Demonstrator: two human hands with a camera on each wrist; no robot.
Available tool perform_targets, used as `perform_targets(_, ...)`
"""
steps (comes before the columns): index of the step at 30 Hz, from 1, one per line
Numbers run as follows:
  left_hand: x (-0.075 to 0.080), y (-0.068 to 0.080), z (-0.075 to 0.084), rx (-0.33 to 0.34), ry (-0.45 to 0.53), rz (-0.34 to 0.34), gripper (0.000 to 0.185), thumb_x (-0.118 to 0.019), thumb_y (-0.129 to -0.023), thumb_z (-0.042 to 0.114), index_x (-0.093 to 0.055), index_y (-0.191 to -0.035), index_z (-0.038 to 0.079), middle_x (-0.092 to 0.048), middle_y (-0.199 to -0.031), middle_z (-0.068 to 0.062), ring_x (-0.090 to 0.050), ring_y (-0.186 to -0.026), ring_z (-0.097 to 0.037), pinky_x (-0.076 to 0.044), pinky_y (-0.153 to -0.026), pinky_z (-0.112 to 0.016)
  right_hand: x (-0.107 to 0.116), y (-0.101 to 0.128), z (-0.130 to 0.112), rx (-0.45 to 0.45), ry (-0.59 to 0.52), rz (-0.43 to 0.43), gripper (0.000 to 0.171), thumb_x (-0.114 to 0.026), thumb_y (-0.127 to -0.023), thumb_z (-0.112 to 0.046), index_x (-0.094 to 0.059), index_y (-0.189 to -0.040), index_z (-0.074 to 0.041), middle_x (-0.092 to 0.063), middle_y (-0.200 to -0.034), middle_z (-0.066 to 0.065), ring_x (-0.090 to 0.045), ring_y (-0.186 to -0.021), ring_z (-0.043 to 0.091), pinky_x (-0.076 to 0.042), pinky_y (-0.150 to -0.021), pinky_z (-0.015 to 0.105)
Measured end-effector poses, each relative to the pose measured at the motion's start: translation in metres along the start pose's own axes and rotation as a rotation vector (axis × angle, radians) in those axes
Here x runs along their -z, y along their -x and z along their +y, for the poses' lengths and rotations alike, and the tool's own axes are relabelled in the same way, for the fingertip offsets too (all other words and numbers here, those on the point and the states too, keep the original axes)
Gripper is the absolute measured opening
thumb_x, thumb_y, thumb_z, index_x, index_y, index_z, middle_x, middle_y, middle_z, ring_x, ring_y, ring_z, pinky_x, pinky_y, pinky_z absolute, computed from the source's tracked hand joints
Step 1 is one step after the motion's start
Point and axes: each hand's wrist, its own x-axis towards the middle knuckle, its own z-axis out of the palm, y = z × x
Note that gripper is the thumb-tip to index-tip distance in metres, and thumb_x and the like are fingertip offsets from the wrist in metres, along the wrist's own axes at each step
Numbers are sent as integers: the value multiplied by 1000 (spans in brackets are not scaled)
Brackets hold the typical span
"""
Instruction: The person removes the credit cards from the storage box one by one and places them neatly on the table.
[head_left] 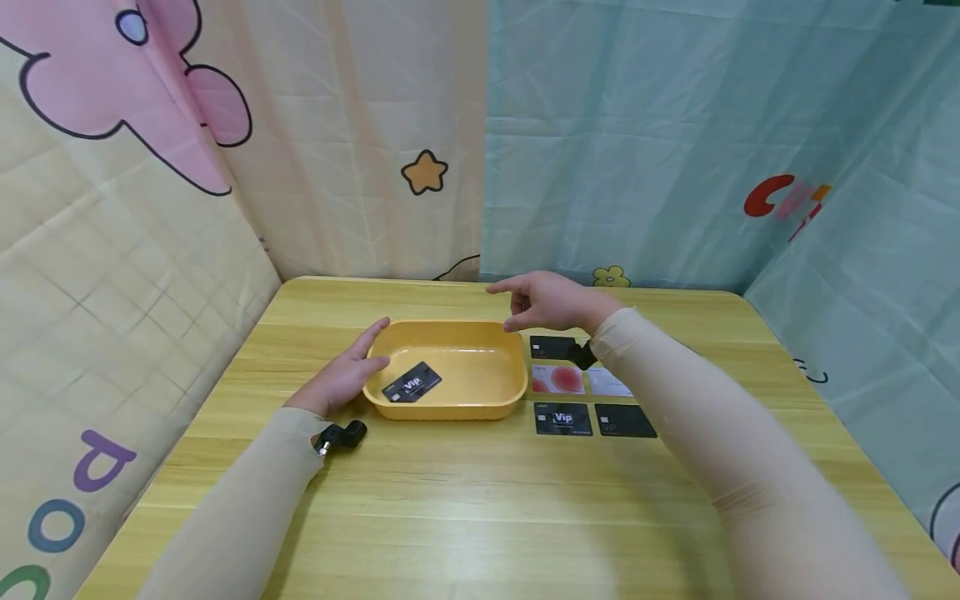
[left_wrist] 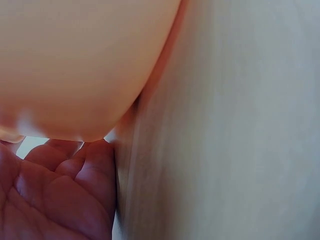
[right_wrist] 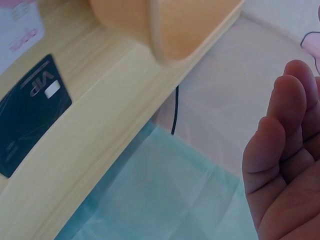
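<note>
Resting against the left end of the tray, the left hand is lying on the counter with fingers straight and holding nothing; the right hand is hovering over the tray's far right corner, fingers loosely curled, empty. 1 card is lying inside the tray. Left wrist view: the palm is touching the tray wall. Right wrist view: relaxed fingers are hanging near a black card.
</note>
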Motion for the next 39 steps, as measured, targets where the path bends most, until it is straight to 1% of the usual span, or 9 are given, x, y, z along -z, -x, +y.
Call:
perform_targets(5, -1, 1, 1, -1, -10, 3, 68, -40, -114, 30, -3, -168, 47, 8, -179, -3, 4, -164, -43, 1, -127, -70, -6, -15, -13, -16, -21, -14, 70, -82, -94, -27, -53, -156, -24, -67, -90, 3, -59, -83, 20, -53, -75, 31)
perform_targets(11, 0, 0, 0, -5, -18, 5, 68, -40, -113, 30, -3, -168, 47, 8, -179, -3, 4, -164, -43, 1, -127, -70, -14, -31, -23, -17, -38, -38, 71, -83, -93, -26, -53, -157, -24, -66, -91, 4, -59, -84, 21, -52, -73, 29)
perform_targets(19, 0, 0, -1, -7, -11, -2, 69, -41, -113, 30, -3, -168, 46, 7, -179, -4, 0, -163, -45, 0, -127, -71, -26, -46, -34, -17, -55, -77, 70, -82, -94, -23, -52, -157, -26, -66, -93, 5, -59, -85, 21, -52, -72, 27)
perform_targets(22, 1, -1, -2, -7, -16, -1, 69, -41, -113, 30, -3, -168, 46, 6, -179, -5, -1, -163, -46, -1, -126, -72, -30, -51, -35, -4, -55, -92, 70, -82, -94, -24, -52, -157, -26, -67, -94, 5, -60, -86, 20, -53, -73, 28)
perform_targets(26, 1, -2, -2, 6, -21, -4, 69, -42, -113, 32, -3, -168, 48, 5, -180, -5, -4, -163, -46, -2, -126, -72, -35, -57, -36, 19, -56, -109, 70, -82, -94, -23, -51, -157, -25, -68, -94, 4, -61, -85, 19, -53, -74, 28)
perform_targets(30, 1, -1, -1, 19, -17, -9, 69, -42, -113, 34, -2, -167, 51, 3, -180, -6, -10, -162, -47, -5, -127, -71, -43, -65, -36, 33, -59, -120, 71, -83, -93, -22, -52, -157, -23, -68, -91, 4, -60, -81, 18, -52, -72, 27)
perform_targets(33, 1, -1, -1, 14, -7, -11, 68, -41, -113, 34, -2, -167, 50, 4, -180, -6, -10, -162, -46, -7, -128, -69, -49, -70, -36, 40, -57, -132, 72, -83, -93, -22, -52, -157, -21, -67, -87, 3, -58, -76, 17, -50, -69, 27)
perform_targets(35, 1, -1, 0, 8, -1, -13, 68, -41, -113, 33, -2, -167, 49, 5, -179, -5, -7, -163, -46, -7, -128, -69, -53, -73, -37, 39, -46, -142, 71, -82, -94, -23, -51, -158, -21, -66, -85, 3, -57, -74, 16, -49, -67, 28)
perform_targets(39, 1, -1, 0, 7, 7, -16, 69, -41, -113, 32, -2, -168, 48, 6, -179, -6, -6, -163, -47, -9, -128, -68, -60, -77, -38, 26, -27, -155, 70, -82, -94, -24, -52, -157, -22, -64, -83, 3, -56, -73, 17, -48, -66, 28)
